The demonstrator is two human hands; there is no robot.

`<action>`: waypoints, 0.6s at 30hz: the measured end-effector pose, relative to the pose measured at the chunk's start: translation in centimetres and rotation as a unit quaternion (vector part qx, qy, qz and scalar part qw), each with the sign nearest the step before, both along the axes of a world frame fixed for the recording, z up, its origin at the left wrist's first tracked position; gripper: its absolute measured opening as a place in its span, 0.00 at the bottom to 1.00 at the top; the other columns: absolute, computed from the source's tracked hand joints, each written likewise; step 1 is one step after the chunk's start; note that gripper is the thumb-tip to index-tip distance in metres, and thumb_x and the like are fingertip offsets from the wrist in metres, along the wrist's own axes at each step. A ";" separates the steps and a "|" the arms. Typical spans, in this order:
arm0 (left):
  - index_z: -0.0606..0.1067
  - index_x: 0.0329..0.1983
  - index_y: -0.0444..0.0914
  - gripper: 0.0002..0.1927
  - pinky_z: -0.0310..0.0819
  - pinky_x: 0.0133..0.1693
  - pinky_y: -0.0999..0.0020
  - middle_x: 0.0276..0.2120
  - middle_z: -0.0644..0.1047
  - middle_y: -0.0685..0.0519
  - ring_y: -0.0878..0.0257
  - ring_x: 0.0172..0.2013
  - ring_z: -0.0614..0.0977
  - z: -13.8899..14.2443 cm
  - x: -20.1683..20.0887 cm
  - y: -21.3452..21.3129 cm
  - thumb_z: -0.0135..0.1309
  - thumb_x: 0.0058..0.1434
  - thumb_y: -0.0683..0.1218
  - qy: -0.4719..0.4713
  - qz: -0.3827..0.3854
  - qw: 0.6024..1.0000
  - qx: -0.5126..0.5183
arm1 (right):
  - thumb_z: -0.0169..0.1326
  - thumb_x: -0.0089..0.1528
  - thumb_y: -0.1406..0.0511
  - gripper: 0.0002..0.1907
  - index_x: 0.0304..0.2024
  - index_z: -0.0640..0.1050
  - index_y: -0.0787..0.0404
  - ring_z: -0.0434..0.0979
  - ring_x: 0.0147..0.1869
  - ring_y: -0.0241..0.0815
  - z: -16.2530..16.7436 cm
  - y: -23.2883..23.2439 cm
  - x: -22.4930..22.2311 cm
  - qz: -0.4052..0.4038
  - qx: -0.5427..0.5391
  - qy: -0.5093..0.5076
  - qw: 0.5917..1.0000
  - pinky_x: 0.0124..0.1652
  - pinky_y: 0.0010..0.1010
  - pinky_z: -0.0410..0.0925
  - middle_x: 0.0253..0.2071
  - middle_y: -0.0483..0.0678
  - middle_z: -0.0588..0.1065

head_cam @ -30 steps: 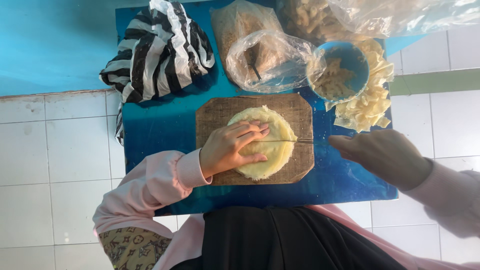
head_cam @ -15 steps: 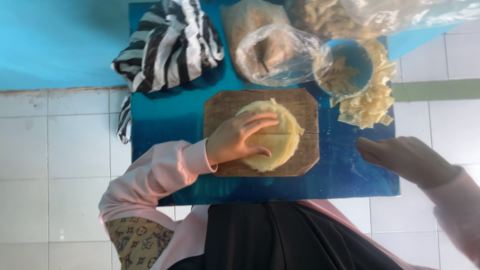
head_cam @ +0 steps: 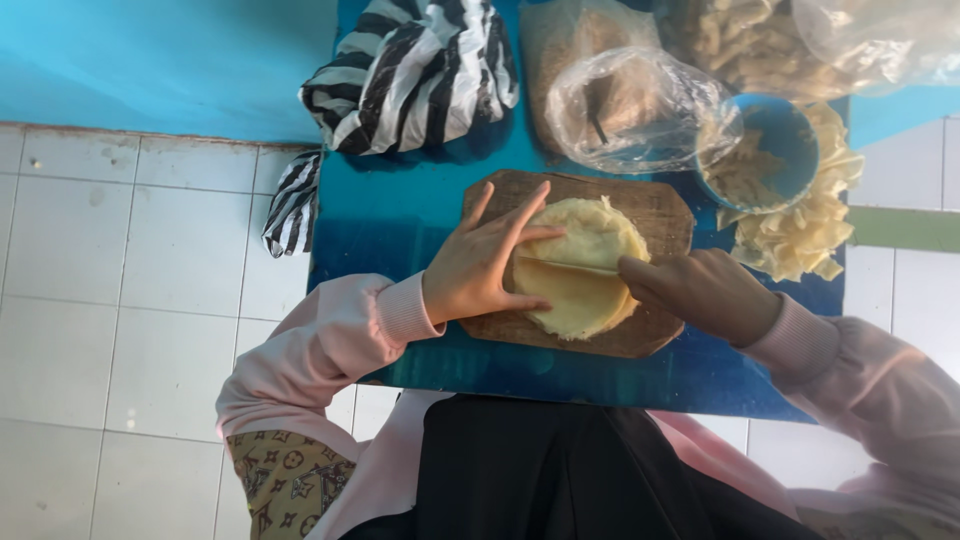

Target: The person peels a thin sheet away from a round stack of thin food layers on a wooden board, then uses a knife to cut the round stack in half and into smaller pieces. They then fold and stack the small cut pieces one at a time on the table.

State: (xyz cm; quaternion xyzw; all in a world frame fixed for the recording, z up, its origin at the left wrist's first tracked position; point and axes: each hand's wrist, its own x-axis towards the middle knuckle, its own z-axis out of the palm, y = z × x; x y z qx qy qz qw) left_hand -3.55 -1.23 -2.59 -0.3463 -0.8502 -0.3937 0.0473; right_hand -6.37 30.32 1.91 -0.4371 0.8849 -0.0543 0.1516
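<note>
This looks like a simple home or small-stall food-preparation corner: a low blue worktop (head_cam: 400,220) on a white tiled floor (head_cam: 130,280) carries a wooden cutting board (head_cam: 660,205), a stack of pale round dough sheets (head_cam: 580,270), clear bags of ingredients (head_cam: 630,110) and cut dough pieces (head_cam: 800,235).

black-and-white striped plastic bag (head_cam: 415,75) crumpled at far left of the blue desk (head_cam: 400,215). clear plastic bag (head_cam: 630,105) of brownish contents beside it, centre. another clear bag (head_cam: 800,40) of pale pieces at far right corner. no labels, signs, screens.
</note>
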 end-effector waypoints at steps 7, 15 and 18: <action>0.41 0.80 0.42 0.66 0.36 0.74 0.39 0.59 0.79 0.60 0.60 0.66 0.74 0.1 0.0 0.1 0.70 0.51 0.64 -0.025 -0.012 1.000 0.001 | 0.53 0.61 0.62 0.11 0.42 0.66 0.55 0.78 0.24 0.54 0.1 -1.9 -0.4 0.020 0.007 -0.020 1.000 0.21 0.43 0.67 0.24 0.47 0.76; 0.40 0.79 0.43 0.67 0.39 0.74 0.38 0.51 0.82 0.63 0.64 0.58 0.79 0.4 -0.4 0.1 0.68 0.49 0.68 -0.028 0.007 1.000 -0.013 | 0.53 0.61 0.65 0.12 0.45 0.66 0.55 0.80 0.25 0.52 -0.1 -3.3 -0.1 0.016 0.032 -0.018 0.999 0.21 0.44 0.68 0.24 0.47 0.77; 0.39 0.80 0.43 0.67 0.41 0.75 0.39 0.52 0.82 0.64 0.65 0.59 0.79 0.1 -0.2 0.0 0.67 0.51 0.69 -0.020 0.010 1.000 0.002 | 0.52 0.61 0.66 0.21 0.57 0.66 0.51 0.79 0.24 0.51 0.9 -2.2 -0.1 0.019 0.110 -0.001 0.994 0.23 0.43 0.69 0.19 0.49 0.74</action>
